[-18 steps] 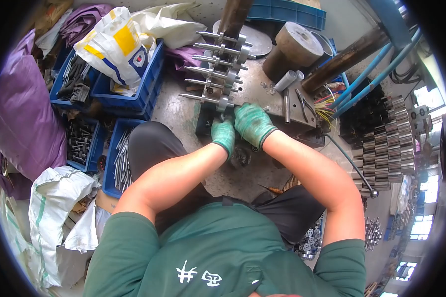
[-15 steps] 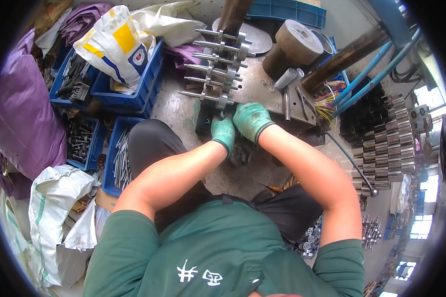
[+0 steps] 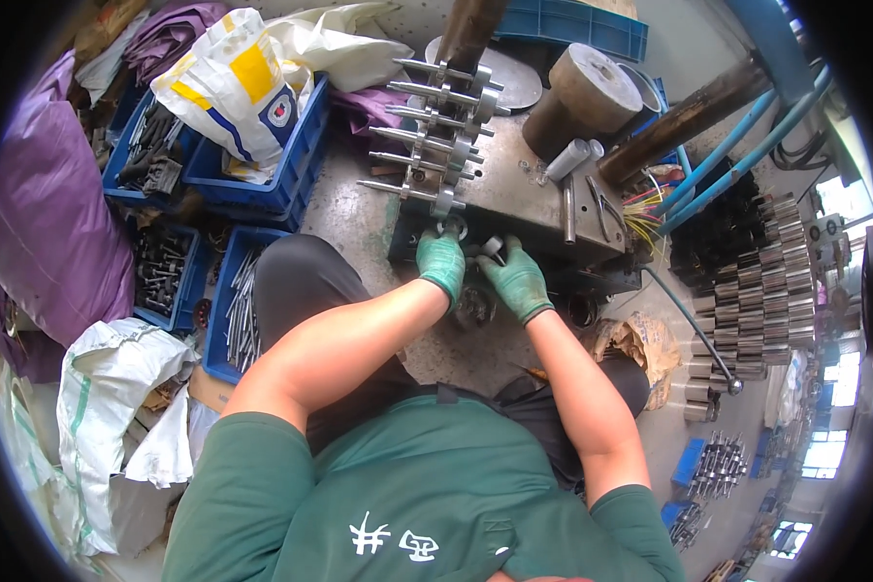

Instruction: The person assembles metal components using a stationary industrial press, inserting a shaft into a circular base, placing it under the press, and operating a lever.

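My left hand (image 3: 441,262), in a green work glove, is closed around a round metal part with a ring-shaped end (image 3: 453,227), just below the front edge of the steel bench. To its right, my right hand (image 3: 517,280), gloved the same way, pinches a small shiny cylindrical metal piece (image 3: 494,246) between thumb and fingers. A row of crankshafts (image 3: 443,155) with long thin shafts and round webs stands on the bench beyond my left hand, shafts pointing left. The glove fingers partly hide both held parts, so their exact kind does not show.
Blue crates (image 3: 296,170) of metal parts and a white bag (image 3: 233,82) are on the left. A thick steel cylinder (image 3: 587,92), two small tubes (image 3: 572,158) and pliers (image 3: 603,206) lie on the bench (image 3: 524,189). A ball-ended lever (image 3: 732,384) juts out at right, near stacked metal cylinders (image 3: 761,281).
My right hand has drawn back from the bench edge, down and to the right, with a small cylindrical piece now showing in its fingers. The left hand has stayed nearly in place.
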`<state>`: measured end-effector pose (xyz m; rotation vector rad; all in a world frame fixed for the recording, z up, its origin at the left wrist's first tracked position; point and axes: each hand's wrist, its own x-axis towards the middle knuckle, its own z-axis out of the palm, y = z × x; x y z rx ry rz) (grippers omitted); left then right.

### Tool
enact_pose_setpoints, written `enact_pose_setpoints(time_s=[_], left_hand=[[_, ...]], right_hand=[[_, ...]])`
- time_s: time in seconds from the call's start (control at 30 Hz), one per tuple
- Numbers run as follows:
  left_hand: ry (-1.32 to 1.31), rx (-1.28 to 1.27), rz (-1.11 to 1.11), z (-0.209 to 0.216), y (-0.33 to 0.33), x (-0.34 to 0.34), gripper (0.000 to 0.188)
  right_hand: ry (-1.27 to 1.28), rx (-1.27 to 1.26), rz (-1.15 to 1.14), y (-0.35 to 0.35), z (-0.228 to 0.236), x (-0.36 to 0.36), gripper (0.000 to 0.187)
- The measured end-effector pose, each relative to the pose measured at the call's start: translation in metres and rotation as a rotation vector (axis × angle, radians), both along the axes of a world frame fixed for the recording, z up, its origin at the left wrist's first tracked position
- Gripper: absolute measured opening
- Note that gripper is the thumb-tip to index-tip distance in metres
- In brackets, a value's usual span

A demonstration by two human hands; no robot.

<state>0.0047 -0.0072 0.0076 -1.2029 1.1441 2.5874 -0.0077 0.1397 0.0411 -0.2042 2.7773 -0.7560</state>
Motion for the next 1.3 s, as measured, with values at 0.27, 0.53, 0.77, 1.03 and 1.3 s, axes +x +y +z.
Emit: enact_pose_setpoints(time_s=[0.27, 0.53, 0.77, 1.03, 1.3], left_hand=[[0.079, -0.135, 0.038, -0.026, 0.014, 0.002, 0.038], [0.442, -0.341, -1.042, 0.015, 0.066, 0.058, 0.046], [0.684, -0.517, -0.982, 0.053, 0.089, 0.045, 0.030], [0.638, -0.388, -0.993, 0.070, 0.111, 0.031, 0.035], [0.218, 0.106, -1.062, 0.010, 0.131, 0.037, 0.022]], right_hand=[[-0.300, -1.041, -0.416, 0.041, -0.034, 0.062, 0.061], [-0.061, -1.493, -0.283, 0.060, 0.025, 0.056, 0.053], [0.168, -1.076, -0.183, 0.089, 0.085, 0.037, 0.061], [0.077, -1.011, -0.125, 0.108, 0.128, 0.021, 0.058], [0.295, -0.799, -0.169, 0.075, 0.206, -0.050, 0.066]])
